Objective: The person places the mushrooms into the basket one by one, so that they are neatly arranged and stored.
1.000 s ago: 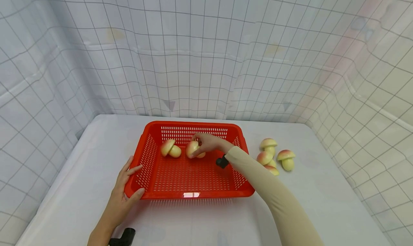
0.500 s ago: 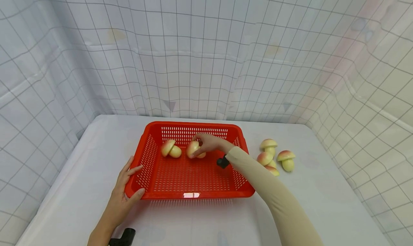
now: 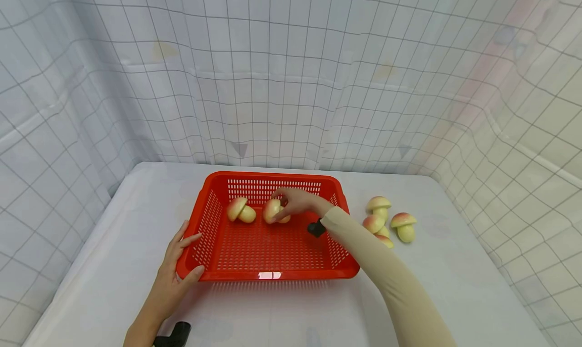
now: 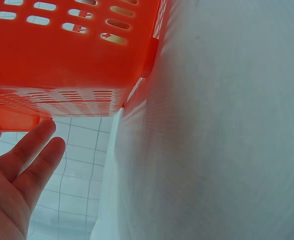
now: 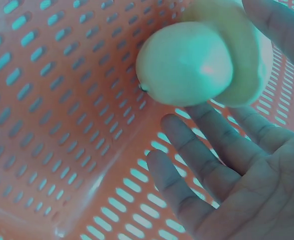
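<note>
A red plastic basket point(image 3: 273, 275) with slotted walls stands on the table. Inside, at the left, lies one pale yellow mushroom point(image 3: 247, 214) with a pink-tinged cap. A second mushroom point(image 3: 270, 211) rests on its side near the basket's middle. My right hand point(image 3: 295, 201) pinches it, thumb on the near side and fingers on the far side. In the right wrist view its rounded stem point(image 5: 184, 62) faces the camera and the other fingers are spread below it. My left hand point(image 3: 170, 271) rests on the basket's near left corner with fingers straight, thumb at the front rim.
Several more mushrooms point(image 3: 379, 204) lie in a group on the white-covered table point(image 3: 454, 266), right of the basket. Another mushroom point(image 3: 404, 227) lies slightly apart from them. White gridded curtains point(image 3: 291, 84) enclose the table at the back and both sides.
My right hand and forearm have shifted very slightly to the right. The mushroom, the basket and my left hand stay essentially where they were.
</note>
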Action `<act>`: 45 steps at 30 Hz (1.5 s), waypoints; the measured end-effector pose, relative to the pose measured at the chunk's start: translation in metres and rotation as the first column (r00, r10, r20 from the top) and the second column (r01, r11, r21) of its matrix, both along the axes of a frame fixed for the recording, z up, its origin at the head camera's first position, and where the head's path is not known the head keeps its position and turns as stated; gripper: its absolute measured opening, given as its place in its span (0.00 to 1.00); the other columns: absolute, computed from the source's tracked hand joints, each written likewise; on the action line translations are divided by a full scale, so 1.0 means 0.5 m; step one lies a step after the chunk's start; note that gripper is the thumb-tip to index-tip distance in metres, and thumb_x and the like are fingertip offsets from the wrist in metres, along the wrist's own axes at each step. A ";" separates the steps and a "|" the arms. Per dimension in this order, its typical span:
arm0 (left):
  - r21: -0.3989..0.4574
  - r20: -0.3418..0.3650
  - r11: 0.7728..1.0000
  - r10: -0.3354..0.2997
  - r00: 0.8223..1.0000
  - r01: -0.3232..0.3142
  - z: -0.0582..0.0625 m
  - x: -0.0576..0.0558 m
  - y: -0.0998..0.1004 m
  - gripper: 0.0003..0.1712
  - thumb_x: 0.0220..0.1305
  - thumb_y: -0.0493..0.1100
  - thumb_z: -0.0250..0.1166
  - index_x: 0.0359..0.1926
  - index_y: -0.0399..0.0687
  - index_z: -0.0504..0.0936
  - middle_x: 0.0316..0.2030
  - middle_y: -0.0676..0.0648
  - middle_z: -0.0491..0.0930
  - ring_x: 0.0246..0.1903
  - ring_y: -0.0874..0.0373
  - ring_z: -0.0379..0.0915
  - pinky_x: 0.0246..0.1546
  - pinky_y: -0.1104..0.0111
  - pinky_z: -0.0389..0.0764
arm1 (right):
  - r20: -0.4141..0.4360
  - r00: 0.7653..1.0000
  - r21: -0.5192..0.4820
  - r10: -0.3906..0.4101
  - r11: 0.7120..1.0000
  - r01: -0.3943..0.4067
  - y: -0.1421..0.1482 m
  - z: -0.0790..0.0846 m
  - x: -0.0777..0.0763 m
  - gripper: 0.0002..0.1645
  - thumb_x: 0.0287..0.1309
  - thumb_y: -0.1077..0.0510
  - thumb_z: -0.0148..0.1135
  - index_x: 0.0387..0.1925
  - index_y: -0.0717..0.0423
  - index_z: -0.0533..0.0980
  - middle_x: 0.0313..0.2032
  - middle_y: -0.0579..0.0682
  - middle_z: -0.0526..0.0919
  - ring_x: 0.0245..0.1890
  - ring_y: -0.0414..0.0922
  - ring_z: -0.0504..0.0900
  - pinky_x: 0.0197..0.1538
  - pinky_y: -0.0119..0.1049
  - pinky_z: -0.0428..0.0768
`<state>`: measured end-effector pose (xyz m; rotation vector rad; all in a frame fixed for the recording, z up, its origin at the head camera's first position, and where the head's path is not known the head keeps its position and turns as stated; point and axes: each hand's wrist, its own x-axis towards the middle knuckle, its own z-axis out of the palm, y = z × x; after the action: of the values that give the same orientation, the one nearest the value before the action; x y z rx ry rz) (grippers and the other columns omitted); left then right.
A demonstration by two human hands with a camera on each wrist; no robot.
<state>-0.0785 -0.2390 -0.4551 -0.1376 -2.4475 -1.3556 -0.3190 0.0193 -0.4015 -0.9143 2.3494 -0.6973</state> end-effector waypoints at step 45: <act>0.037 -0.014 0.999 -0.012 1.000 0.012 -0.002 -0.001 0.004 0.35 0.57 0.37 0.64 0.66 0.50 0.65 0.73 0.56 0.42 0.67 0.63 0.42 0.49 0.78 0.65 | -0.345 0.769 -0.396 -0.538 0.826 0.400 0.381 0.073 0.146 0.31 0.59 0.41 0.61 0.58 0.55 0.72 0.47 0.55 0.81 0.46 0.50 0.78 0.45 0.48 0.77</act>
<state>-0.0789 -0.2369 -0.4560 -0.1526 -2.4123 -1.3993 -0.2463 0.2097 -0.3651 -0.6328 2.9988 -1.1837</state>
